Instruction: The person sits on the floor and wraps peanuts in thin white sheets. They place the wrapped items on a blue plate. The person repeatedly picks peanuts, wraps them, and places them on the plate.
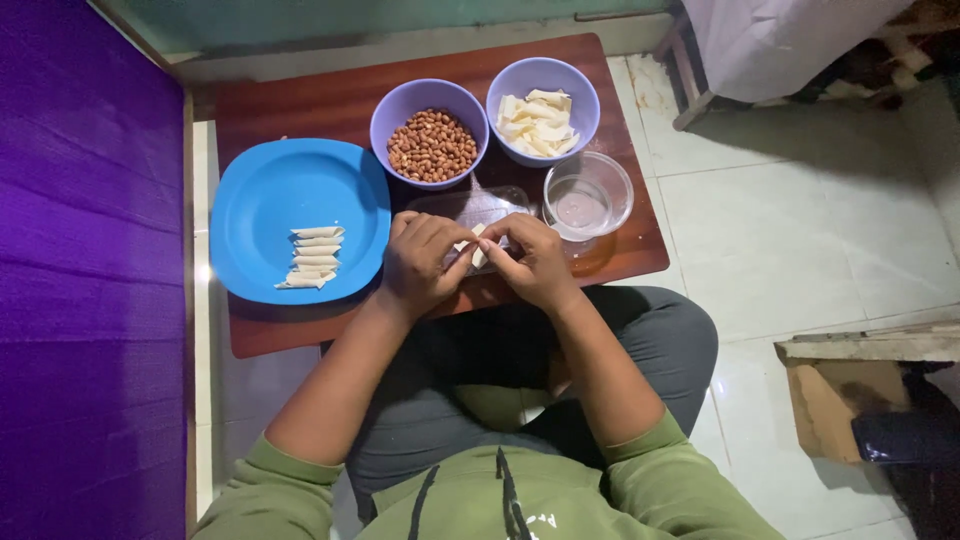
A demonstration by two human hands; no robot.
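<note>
- Sitting at a low wooden table (300,105), the person has both hands meeting over its front edge, right in the middle.
- Left hand (422,262) is curled in, fingertips pinching one end of a small pale pastry strip (478,252).
- Right hand (532,262) is curled the same way, pinching the other end, so the strip sits between the two sets of fingertips, just above a clear plastic tray (470,208).
- Can't really tell if the strip is rolled yet, it's mostly hidden by the fingers.
- Blue plate (260,200) is off to the left side, with a neat stack of rolled pastry pieces (313,258) on its near right part.
- Behind the hands there's a purple bowl of peanuts (430,122), and just beside it a second purple bowl (543,97) with flat pale strips piled in it.
- Small clear glass bowl (588,194) sits to the right of the tray, with what looks like a little water in it.
</note>
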